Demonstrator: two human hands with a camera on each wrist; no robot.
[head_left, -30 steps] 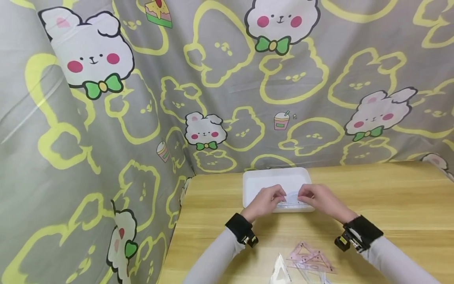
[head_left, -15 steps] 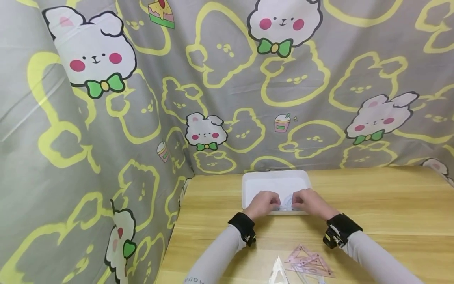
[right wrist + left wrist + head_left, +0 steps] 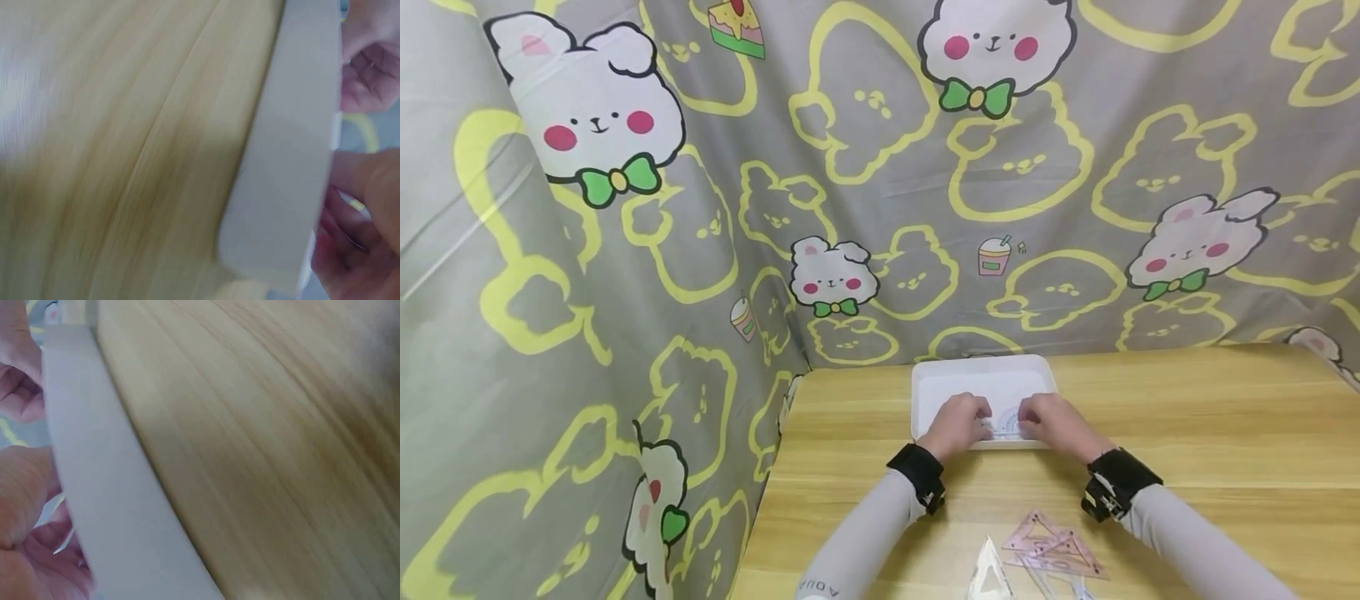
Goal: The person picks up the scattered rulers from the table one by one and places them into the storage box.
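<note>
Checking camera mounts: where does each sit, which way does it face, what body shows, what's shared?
Head: worn on the head, facing forward and down at the white rectangular tray, wooden table and grey printed cloth; shows left hand, right hand, grey-sleeved forearms.
Left wrist: on the left wrist, facing the tray's outer near wall; parts of both hands at frame left.
Right wrist: on the right wrist, facing the same wall; parts of both hands at frame right.
Shared: both wrist views show wall, table, hands.

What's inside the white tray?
Inside the tray, at its near side, a clear protractor shows between the left hand and right hand. The hands cover its ends; anything beneath them is hidden.
</note>
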